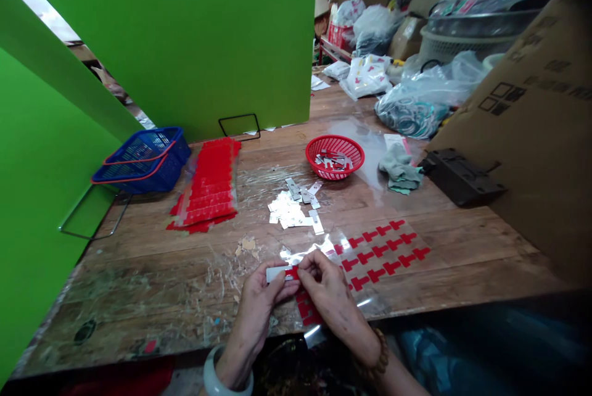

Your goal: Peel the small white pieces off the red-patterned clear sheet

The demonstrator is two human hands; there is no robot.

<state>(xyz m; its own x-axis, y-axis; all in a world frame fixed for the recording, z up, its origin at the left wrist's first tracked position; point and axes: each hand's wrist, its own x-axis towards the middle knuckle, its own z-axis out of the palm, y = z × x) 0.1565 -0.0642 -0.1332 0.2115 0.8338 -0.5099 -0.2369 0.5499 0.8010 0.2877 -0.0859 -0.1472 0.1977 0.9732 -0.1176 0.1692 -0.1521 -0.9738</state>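
My left hand [258,300] is closed around a small flat metal plate [274,273], thumb on top. At the plate's right end lies a red sticker [292,272], pinched by the thumb and fingers of my right hand [330,294]. Under and beside my right hand, a clear sheet with rows of T-shaped red stickers [379,252] rests on the table; part of it is hidden by that hand. Just beyond my hands is a loose pile of shiny metal plates [289,210]. Farther back, a round red basket [316,167] contains more metal pieces, some with red on them.
A stack of red sheets [213,177] lies at the left, beside a blue basket [169,165]. To the right are a grey-green cloth [401,171], a dark metal block [462,177] and a large cardboard box [522,137]. Green panels [208,38] stand behind; bagged goods [414,106] fill the back right.
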